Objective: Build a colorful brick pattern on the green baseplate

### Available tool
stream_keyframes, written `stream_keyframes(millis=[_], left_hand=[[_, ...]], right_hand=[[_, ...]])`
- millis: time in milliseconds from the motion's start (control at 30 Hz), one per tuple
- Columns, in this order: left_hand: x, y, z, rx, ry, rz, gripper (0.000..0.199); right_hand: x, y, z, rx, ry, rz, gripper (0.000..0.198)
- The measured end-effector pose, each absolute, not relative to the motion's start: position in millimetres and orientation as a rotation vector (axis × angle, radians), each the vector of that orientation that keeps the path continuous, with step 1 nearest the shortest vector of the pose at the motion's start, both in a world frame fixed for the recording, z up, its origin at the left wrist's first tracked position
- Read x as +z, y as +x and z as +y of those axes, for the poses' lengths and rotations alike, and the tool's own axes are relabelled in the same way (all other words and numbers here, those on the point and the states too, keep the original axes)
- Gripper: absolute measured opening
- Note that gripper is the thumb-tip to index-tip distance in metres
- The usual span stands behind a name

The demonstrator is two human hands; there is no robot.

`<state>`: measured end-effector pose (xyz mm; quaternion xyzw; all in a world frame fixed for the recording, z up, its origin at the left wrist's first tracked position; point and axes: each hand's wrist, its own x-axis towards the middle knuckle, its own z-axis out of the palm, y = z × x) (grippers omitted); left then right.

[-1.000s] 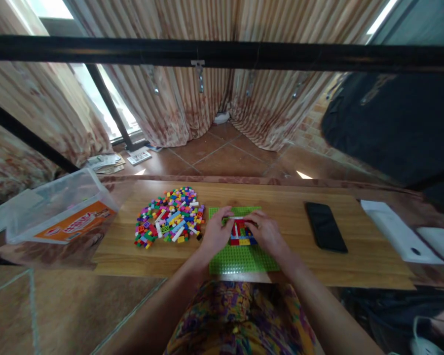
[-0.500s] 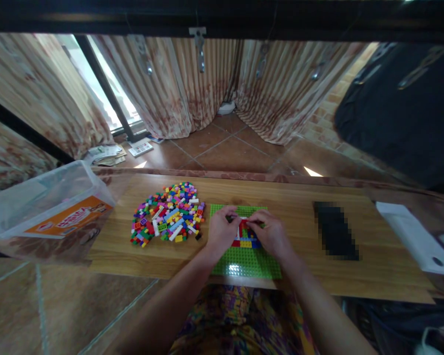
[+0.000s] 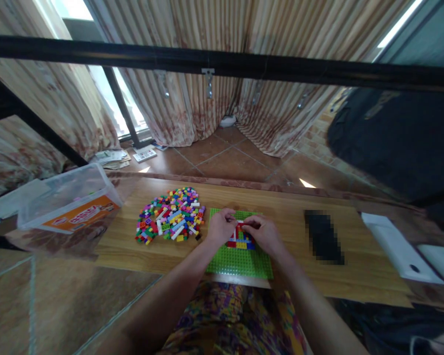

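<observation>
Right hand (image 3: pixel 264 235): in close here, thumb and fingers (image 3: pixel 250 224) drawn together at the build's far right corner; whether a brick sits between them, I cannot tell.
Left hand (image 3: pixel 221 228): curled over the far left corner of that build, thumb reaching in towards the other hand; its fingers are bent, and what they pinch, if anything, is hidden.
Brick build (image 3: pixel 240 244): right between the two hands, on the far half of the baseplate, with red, yellow and blue along its near side, and red and white behind.
Pressing tip: line the studs up first, I'd say, then push straight down, the left hand steadying the neighbouring bricks so nothing pops loose or tilts.
Green baseplate (image 3: pixel 239 267): lying flat near the middle of the desk (image 3: pixel 288 207), close by its near edge; a palm's weight on it should stop any sliding.
Loose bricks (image 3: pixel 175 217): a bright heap left of the baseplate, towards the desk's left end, well apart from the fingers.
Dark pixelated rectangle (image 3: pixel 322 236): out towards the desk's right end.
Clear box (image 3: pixel 70 199): orange-labelled, just beyond the left end.
</observation>
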<state>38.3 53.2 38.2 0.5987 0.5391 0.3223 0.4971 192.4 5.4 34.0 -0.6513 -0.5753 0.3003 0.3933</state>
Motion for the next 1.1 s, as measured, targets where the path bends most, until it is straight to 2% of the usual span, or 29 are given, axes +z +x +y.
stream_keyframes(millis=[333,667,933,1100], left_hand=[[42,6,23,1.096,1.642,1.196,0.030],[32,-80,-48,0.986,1.933,1.384,0.016],[29,-117,-22,1.093,2.008,1.803,0.010],[30,-121,-4,1.037,2.045,1.888,0.016]], right_hand=[[23,217,-40,0.468,-1.734,-1.292,0.037],[2,222,-61,0.239,-1.834,-1.420,0.039],[0,223,-62,0.135,-1.850,-1.468,0.039],[1,223,-62,0.164,-1.862,-1.461,0.039]])
